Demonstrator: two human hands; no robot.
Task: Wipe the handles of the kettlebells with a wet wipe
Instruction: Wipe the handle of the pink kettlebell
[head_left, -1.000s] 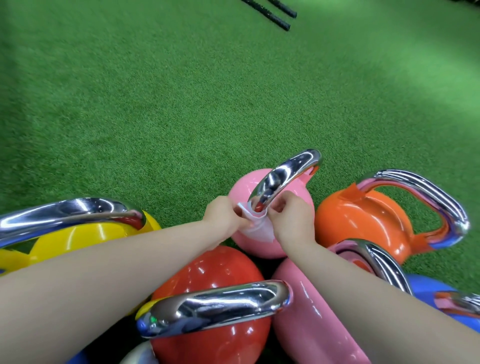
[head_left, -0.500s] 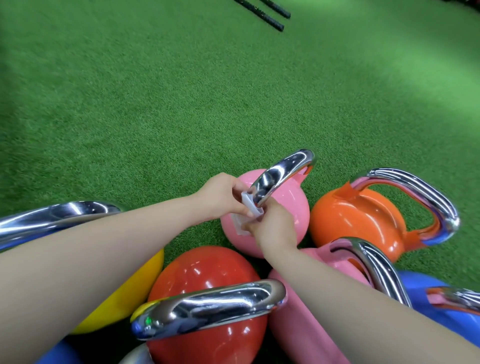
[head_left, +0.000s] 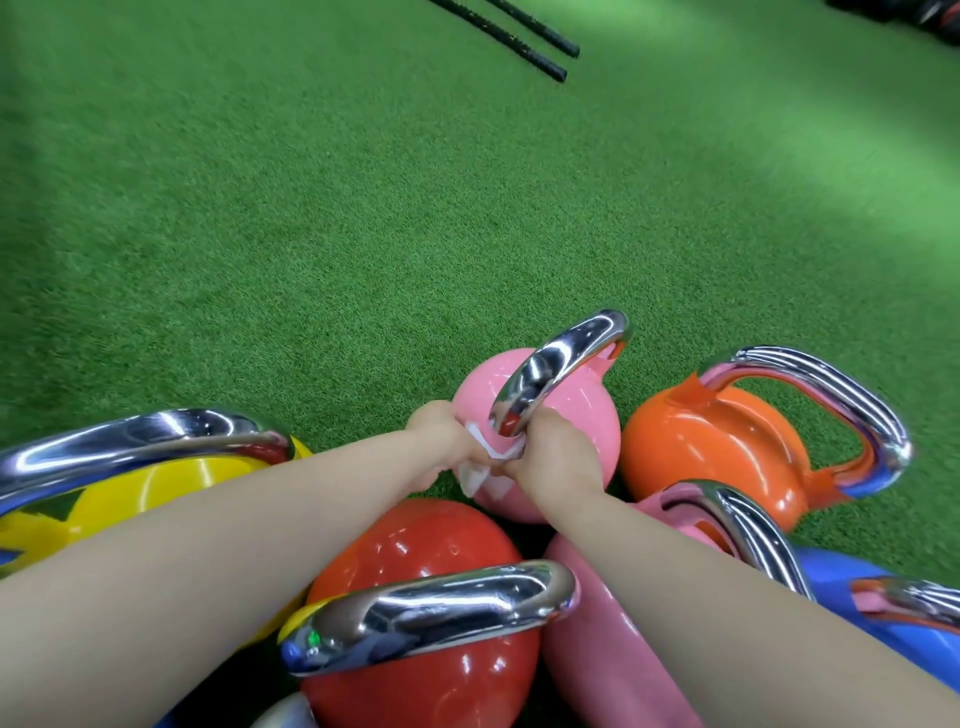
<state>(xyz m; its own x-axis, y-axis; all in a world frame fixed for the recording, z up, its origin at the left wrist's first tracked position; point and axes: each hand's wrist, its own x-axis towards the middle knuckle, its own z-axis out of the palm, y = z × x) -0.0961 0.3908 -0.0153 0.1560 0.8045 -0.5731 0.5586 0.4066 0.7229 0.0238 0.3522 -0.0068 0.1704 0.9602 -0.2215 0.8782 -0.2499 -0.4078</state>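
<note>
Both bare forearms reach forward over a cluster of kettlebells standing on green turf (head_left: 311, 249), and the hands meet at the near end of the chrome handle (head_left: 558, 371) of the pink kettlebell (head_left: 582, 421). The left hand (head_left: 441, 434) is curled, pinching one end of a white wet wipe (head_left: 480, 457). The right hand (head_left: 553, 457) is also curled and grips the other end, knuckles up, just under the handle's near end. The wipe touches that end of the handle and hangs down between the hands against the pink ball. An orange kettlebell (head_left: 727, 447) stands just right of it, a red kettlebell (head_left: 426, 551) nearer the person, a yellow kettlebell (head_left: 171, 483) under the left forearm. Two black bars (head_left: 519, 39) lie well apart at the far edge of the turf.
</note>
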